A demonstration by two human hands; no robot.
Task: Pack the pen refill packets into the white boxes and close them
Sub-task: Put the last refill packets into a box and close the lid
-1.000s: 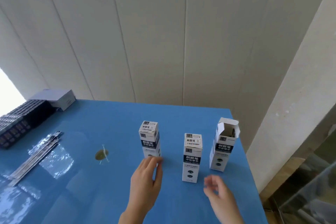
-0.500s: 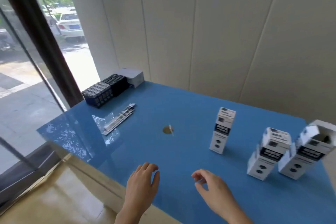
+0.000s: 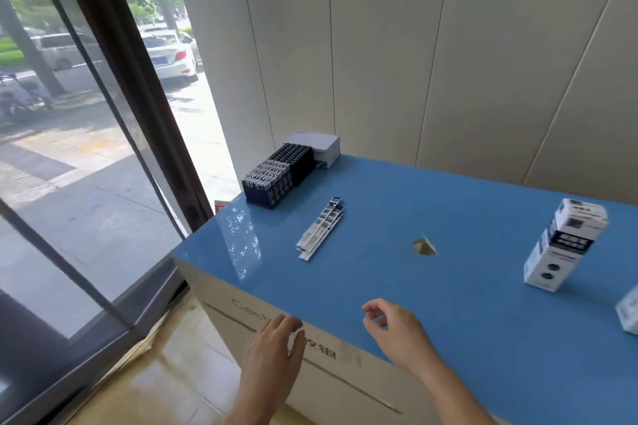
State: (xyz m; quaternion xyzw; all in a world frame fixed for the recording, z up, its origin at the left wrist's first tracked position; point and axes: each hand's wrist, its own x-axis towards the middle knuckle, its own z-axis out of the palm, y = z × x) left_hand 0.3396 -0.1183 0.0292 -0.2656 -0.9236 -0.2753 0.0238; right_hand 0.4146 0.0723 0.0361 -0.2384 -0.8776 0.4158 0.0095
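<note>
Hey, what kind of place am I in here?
Probably a street-level shop or office corner used for packing: a blue counter beside a floor-to-ceiling window facing a parked car, holding refill packets, a white box and dark stacked packs.

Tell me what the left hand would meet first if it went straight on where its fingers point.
The left hand points forward, slightly right, across the near edge of the blue tabletop. If it clears that edge, the flat bundle of silvery pen refill packets looks first in line, though height is unclear.
</note>
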